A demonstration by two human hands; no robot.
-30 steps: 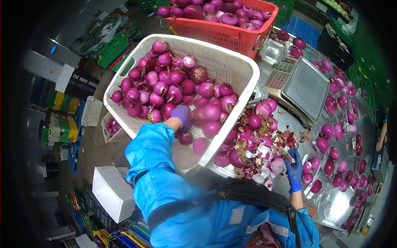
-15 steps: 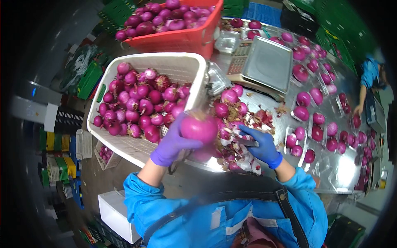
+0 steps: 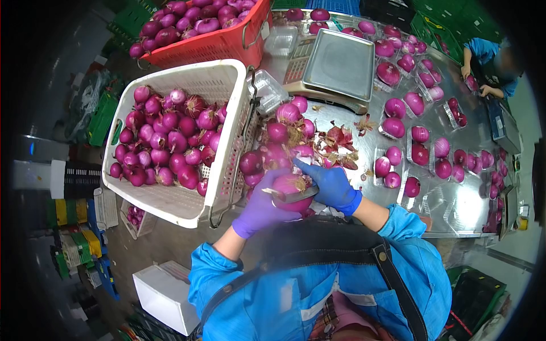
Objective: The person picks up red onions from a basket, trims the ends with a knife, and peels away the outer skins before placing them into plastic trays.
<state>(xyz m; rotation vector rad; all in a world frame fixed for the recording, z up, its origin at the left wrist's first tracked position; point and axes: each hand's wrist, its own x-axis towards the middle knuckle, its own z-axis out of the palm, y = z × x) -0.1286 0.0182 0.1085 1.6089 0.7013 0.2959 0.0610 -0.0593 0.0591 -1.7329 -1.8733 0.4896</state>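
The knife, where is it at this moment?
In the head view, just below the middle, the knife is in the right hand, its blade in front of the onion that the left hand holds.

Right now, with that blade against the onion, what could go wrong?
The knife in the right hand might slip toward the left hand, which grips the onion close by. The onion is round, so it could twist in that grip. Loose onions heaped just beyond might get nudged and roll.
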